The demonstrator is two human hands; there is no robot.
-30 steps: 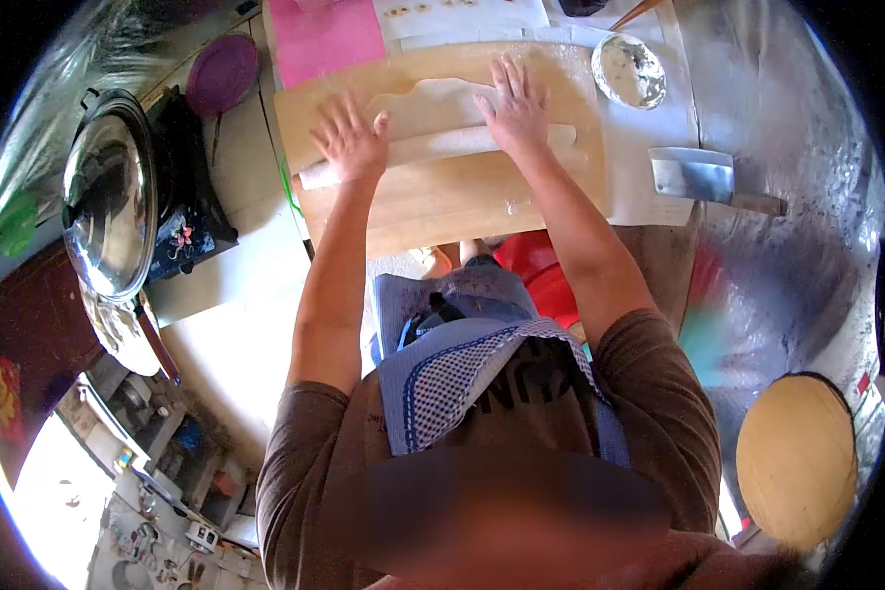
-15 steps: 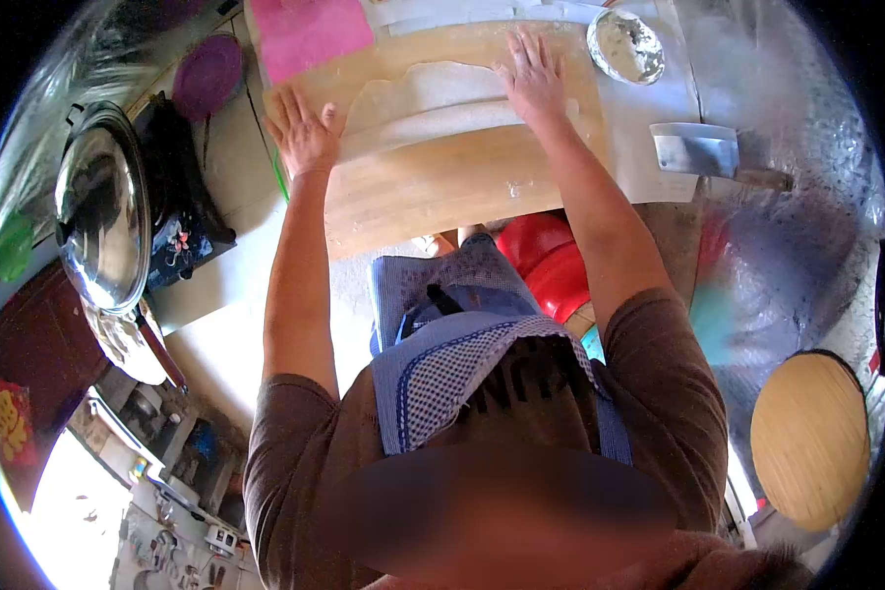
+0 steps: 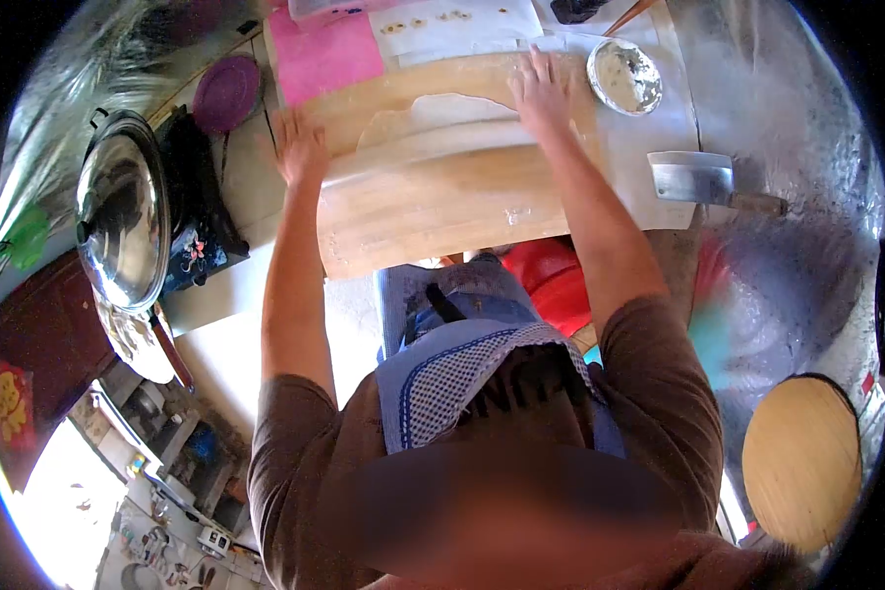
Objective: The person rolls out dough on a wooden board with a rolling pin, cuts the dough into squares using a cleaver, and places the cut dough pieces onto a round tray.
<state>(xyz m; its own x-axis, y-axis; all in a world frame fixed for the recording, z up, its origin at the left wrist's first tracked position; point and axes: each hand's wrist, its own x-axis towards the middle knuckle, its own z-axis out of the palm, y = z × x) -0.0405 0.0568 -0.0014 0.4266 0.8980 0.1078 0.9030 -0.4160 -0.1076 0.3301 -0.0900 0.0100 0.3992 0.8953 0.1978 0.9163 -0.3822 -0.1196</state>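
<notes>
Background: plastic sheeting to the sides; pale counter (image 3: 649,147) in front of you, carrying a broad wooden board (image 3: 433,221). Pink sheet (image 3: 324,57) and printed paper (image 3: 452,29) adjoin the board's far edge.

Dough sheet (image 3: 452,113): thin, pale, irregular far edge, spread on the far half of the board between your hands. Its near side meets a motion-blurred pale band (image 3: 423,162) running crosswise; details of the band not resolved.

Your left hand (image 3: 301,149): at the board's left side, near the band's left end, fingers extended, blurred; no grip seen. Your right hand (image 3: 544,96): at the dough's right end, palm down, fingers extended and slightly apart, closed on nothing visible. Pressure and exact contact of either hand cannot be told.

Right of the board: round bowl (image 3: 624,77) with white residue, nearest your right hand; cleaver (image 3: 693,178), blade towards the board, handle away. Left: purple round item (image 3: 226,93); domed metal lid (image 3: 123,211) beside a black, flower-patterned appliance (image 3: 195,211). Red basin (image 3: 551,285) low, past the board's near edge. Round wooden disc (image 3: 801,464) at lower right.
</notes>
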